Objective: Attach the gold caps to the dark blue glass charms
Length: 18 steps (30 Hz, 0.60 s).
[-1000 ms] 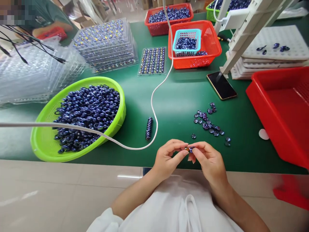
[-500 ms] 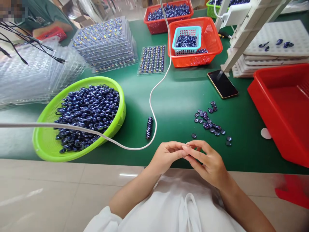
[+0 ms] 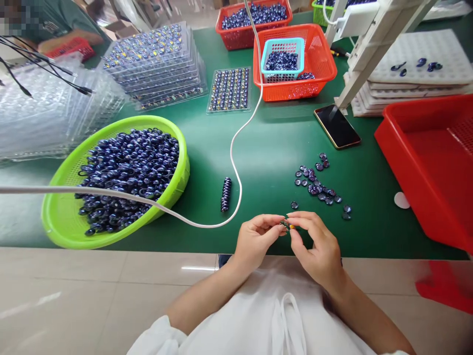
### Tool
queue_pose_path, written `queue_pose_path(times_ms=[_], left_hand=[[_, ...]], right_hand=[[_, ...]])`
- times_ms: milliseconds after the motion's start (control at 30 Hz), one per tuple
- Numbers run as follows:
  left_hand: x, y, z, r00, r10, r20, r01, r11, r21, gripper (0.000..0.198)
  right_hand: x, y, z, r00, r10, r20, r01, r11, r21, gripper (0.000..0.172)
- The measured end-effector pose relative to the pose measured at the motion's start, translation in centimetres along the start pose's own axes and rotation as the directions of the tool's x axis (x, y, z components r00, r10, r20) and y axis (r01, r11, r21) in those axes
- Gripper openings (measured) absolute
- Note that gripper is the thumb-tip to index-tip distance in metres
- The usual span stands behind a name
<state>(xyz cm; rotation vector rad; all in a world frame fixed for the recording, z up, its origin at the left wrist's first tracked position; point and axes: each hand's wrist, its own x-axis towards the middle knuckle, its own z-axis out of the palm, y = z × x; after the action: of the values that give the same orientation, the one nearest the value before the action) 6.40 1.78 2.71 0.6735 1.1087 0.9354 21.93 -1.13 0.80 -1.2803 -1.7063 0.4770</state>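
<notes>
At the table's front edge, my left hand (image 3: 254,240) pinches a small greenish part (image 3: 284,225) that looks like a tiny circuit board. My right hand (image 3: 318,244) closes thumb and fingers on its other side, where a yellow bit (image 3: 291,226) shows; the fingertips hide most of the piece. Just beyond the hands lies one round dark-blue shiny cap (image 3: 294,205), and a loose group of similar caps (image 3: 320,192) spreads up and to the right. Left of them stands a row of stacked dark-blue rings (image 3: 226,195).
A green basket (image 3: 185,170) heaped with blue ring-like pieces stands left. A white cable (image 3: 232,148) crosses the table. Behind are a filled clear tray (image 3: 229,89), stacked trays (image 3: 155,74) and an orange basket (image 3: 321,64). A phone (image 3: 337,125) and red bin (image 3: 410,162) are right.
My fingers have parted slightly, so the greenish part and its yellow bit now show between them. The whole view has shifted a little; the things on the table lie as before.
</notes>
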Motion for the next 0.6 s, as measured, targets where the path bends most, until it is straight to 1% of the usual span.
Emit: queue_pose_path(times_ms=[133, 233, 300, 333, 367, 400, 433, 467, 500, 533, 567, 600], left_hand=[[-0.3, -0.3, 0.0, 0.999, 0.026, -0.029, -0.028, 0.998, -0.049, 0.027], [-0.6, -0.6, -0.3, 1.0, 0.021, -0.001, -0.021, 0.999, -0.037, 0.027], [-0.8, -0.7, -0.8, 0.997, 0.057, 0.043, -0.059, 0.997, 0.042, 0.023], [-0.8, -0.7, -1.2, 0.992, 0.107, 0.068, -0.115, 0.986, 0.118, 0.021], [-0.8, -0.6, -1.8, 0.978, 0.186, 0.09, -0.201, 0.955, 0.22, 0.02], [-0.8, -0.4, -2.6, 0.952, 0.287, 0.108, -0.307, 0.889, 0.341, 0.02], [-0.7, -0.1, -3.5, 0.906, 0.406, 0.118, -0.411, 0.781, 0.471, 0.021], [-0.5, 0.2, -4.6, 0.843, 0.523, 0.122, -0.483, 0.639, 0.599, 0.021], [-0.2, 0.6, -5.8, 0.774, 0.623, 0.112, -0.5, 0.494, 0.712, 0.022], [0.0, 1.0, -6.9, 0.715, 0.694, 0.09, -0.463, 0.373, 0.804, 0.023], [0.3, 1.3, -8.1, 0.684, 0.726, 0.072, -0.397, 0.288, 0.872, 0.024], [0.6, 1.6, -9.1, 0.677, 0.733, 0.063, -0.331, 0.227, 0.916, 0.024]], right_hand=[[0.2, -0.1, 0.3, 0.997, -0.065, -0.027, 0.065, 0.998, -0.002, 0.032], [0.2, 0.1, 0.8, 0.992, -0.119, -0.042, 0.117, 0.992, -0.049, 0.033], [0.3, 0.2, 0.9, 0.989, -0.142, -0.032, 0.14, 0.987, -0.078, 0.031], [0.4, 0.3, 0.9, 0.989, -0.147, -0.024, 0.144, 0.986, -0.082, 0.03], [0.4, 0.4, 0.8, 0.989, -0.144, -0.013, 0.143, 0.987, -0.076, 0.029], [0.5, 0.4, 0.6, 0.991, -0.135, -0.002, 0.135, 0.989, -0.062, 0.027], [0.5, 0.5, 0.3, 0.993, -0.117, 0.01, 0.118, 0.992, -0.041, 0.025], [0.6, 0.6, 0.0, 0.996, -0.09, 0.025, 0.09, 0.996, -0.018, 0.023], [0.6, 0.7, -0.3, 0.998, -0.059, 0.038, 0.059, 0.998, 0.003, 0.021], [0.7, 0.8, -0.5, 0.998, -0.027, 0.052, 0.026, 0.999, 0.02, 0.019], [0.7, 0.9, -0.7, 0.998, 0.0, 0.062, -0.002, 0.999, 0.032, 0.018], [0.7, 0.9, -0.8, 0.997, 0.019, 0.071, -0.022, 0.999, 0.041, 0.017]])
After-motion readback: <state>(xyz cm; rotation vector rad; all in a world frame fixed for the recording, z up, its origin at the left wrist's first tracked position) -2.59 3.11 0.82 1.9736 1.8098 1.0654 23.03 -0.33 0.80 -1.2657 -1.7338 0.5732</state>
